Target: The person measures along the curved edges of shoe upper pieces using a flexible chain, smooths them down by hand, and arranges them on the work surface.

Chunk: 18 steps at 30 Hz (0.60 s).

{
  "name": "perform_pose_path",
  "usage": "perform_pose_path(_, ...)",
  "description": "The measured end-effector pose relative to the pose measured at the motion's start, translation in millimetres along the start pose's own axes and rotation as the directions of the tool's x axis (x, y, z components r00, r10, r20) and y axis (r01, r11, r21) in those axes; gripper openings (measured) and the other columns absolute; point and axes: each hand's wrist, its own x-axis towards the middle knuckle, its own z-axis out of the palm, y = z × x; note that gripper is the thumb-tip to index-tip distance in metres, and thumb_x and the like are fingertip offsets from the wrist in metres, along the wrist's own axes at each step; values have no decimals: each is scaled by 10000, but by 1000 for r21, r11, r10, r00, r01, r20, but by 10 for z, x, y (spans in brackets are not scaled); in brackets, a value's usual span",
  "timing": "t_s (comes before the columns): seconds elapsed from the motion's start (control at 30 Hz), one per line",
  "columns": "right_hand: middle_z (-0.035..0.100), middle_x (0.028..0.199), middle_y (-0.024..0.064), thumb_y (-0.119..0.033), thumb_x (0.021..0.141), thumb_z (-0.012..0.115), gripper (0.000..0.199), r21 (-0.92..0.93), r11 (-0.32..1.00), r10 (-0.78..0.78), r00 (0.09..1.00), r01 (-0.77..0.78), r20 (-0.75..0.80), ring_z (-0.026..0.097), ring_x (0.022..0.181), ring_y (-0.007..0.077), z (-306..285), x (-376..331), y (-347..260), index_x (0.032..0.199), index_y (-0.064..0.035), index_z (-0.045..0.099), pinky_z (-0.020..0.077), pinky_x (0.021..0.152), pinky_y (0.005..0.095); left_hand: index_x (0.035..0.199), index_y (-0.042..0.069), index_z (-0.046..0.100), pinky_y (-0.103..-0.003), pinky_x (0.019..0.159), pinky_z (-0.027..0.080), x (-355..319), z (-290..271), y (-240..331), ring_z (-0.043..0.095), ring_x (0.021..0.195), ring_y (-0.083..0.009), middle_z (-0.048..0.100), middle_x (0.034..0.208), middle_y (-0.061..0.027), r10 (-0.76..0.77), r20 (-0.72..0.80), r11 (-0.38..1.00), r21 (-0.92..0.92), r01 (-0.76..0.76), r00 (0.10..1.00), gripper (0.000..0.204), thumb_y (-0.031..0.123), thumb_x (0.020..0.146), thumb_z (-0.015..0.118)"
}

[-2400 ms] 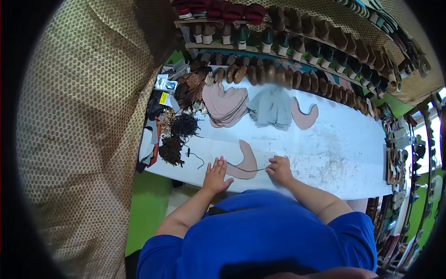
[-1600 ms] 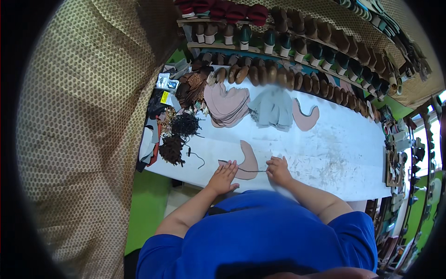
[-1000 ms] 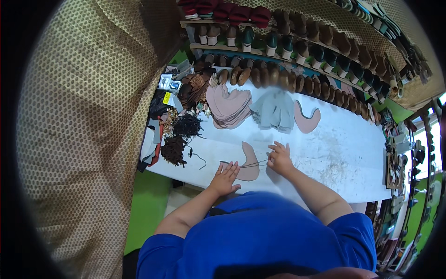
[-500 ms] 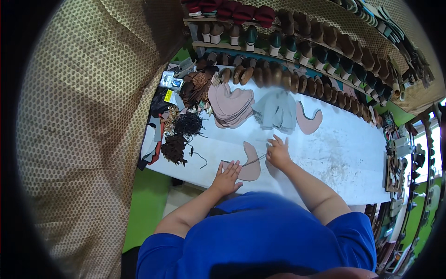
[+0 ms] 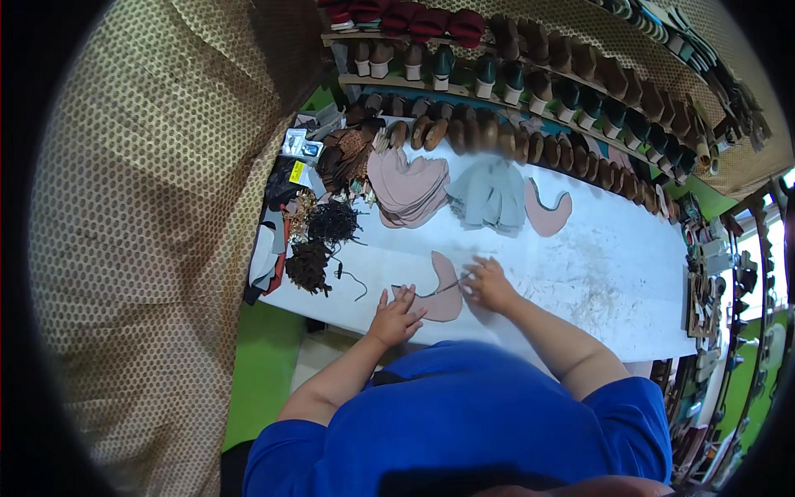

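A curved pinkish shoe-upper piece [image 5: 445, 302] lies on the white table in front of me. Across it runs a thin dark cord [image 5: 436, 291], from beside my left fingers toward my right hand. My left hand [image 5: 397, 318] rests over the piece's left end, fingers spread apart, pressing near the cord. At the piece's right side, my right hand [image 5: 490, 286] has its fingers bent and pinched at the cord's other end; the fingertips are slightly blurred.
Behind lie a fanned pink stack [image 5: 410, 190], a pale grey stack [image 5: 489, 197] and a single curved piece [image 5: 546, 217]. Dark cord bundles [image 5: 309, 267] sit at the left. Shoe lasts [image 5: 513, 147] line the back edge beneath shelves of shoes. A patterned curtain [image 5: 157, 248] hangs left.
My right hand has moved a little left and down, closer to the curved piece. My left hand has shifted slightly left, its fingers lifting and spreading. The cord lies lower across the piece.
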Motion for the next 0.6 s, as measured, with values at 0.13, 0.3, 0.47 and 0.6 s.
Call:
perform_pose_path(0.13,590,1373,26,-282,736,805,192,61,983,-177,983,175,37,423,1427,331,55,-211,-205,923,-264,767,317,1133,673,1086,303,781,-679,1184,163,3,-38,-58,373,1490,-330,385,1623,-118,-10,-138,1000,1,11,990,251,370,845,762)
perform_pose_path(0.3,605,1346,13,-220,848,678,209,-113,950,-296,955,292,-21,447,1412,290,210,-281,-303,1043,-195,750,320,1137,648,933,259,790,-694,1167,188,107,43,-70,459,1428,-307,509,1540,-88,10,-227,1000,0,-11,974,140,311,804,803)
perform_pose_path(0.47,599,1346,22,-162,911,571,278,-157,927,-349,937,340,-31,449,1409,253,195,-252,-434,1141,-96,712,301,1153,637,864,170,717,-686,1156,231,158,-5,-50,503,1383,-278,552,1496,-47,73,-256,996,67,-58,964,105,247,824,775)
perform_pose_path(0.6,568,1386,53,-176,883,614,300,-78,966,-248,968,245,-29,426,1430,263,279,-249,-606,1160,-106,707,295,1148,657,883,162,706,-681,1155,242,168,-181,-87,501,1387,-272,547,1500,-33,52,-221,993,111,-28,974,100,233,837,759)
